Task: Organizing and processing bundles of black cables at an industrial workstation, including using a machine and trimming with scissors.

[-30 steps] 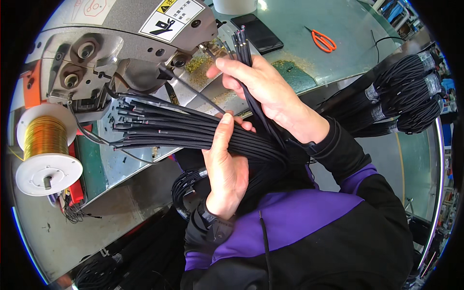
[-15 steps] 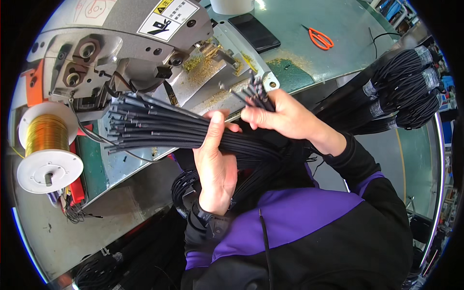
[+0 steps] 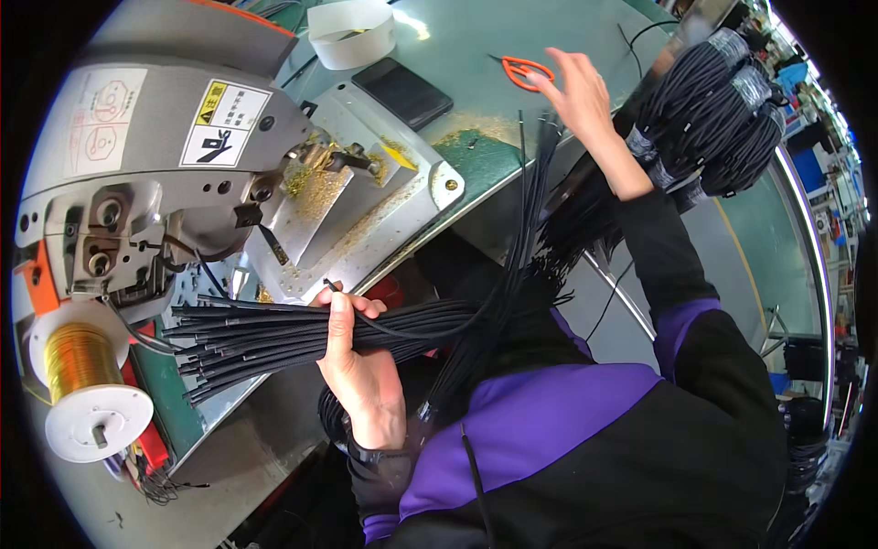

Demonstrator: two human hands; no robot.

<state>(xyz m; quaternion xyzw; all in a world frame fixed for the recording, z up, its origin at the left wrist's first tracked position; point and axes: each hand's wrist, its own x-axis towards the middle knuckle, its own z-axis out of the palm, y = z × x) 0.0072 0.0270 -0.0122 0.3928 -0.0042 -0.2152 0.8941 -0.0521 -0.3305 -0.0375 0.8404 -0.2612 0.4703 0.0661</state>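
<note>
My left hand [image 3: 359, 371] is wrapped round a thick bundle of black cables [image 3: 251, 337], its thumb on top. The cable ends fan out to the left beside the machine, and one end stands apart near the thumb tip. My right hand [image 3: 583, 99] holds nothing and reaches over the table, fingers apart. Its thumb overlaps the handle of a pair of orange scissors [image 3: 528, 75]; whether it touches them I cannot tell. Further black cables [image 3: 535, 188] rise from my lap and lean on the table edge below that hand.
A grey machine [image 3: 155, 137] with brass-coloured scraps on its base stands at left. Below it is a spool of gold-coloured wire [image 3: 82, 352]. A phone [image 3: 402, 91] and a white round container [image 3: 352, 37] lie beyond the base. Tied black cable bundles [image 3: 700, 110] hang at right.
My right hand has let go of the cable ends it held and moved up to the scissors. Those cables now lean on the table edge. My left hand still grips its bundle.
</note>
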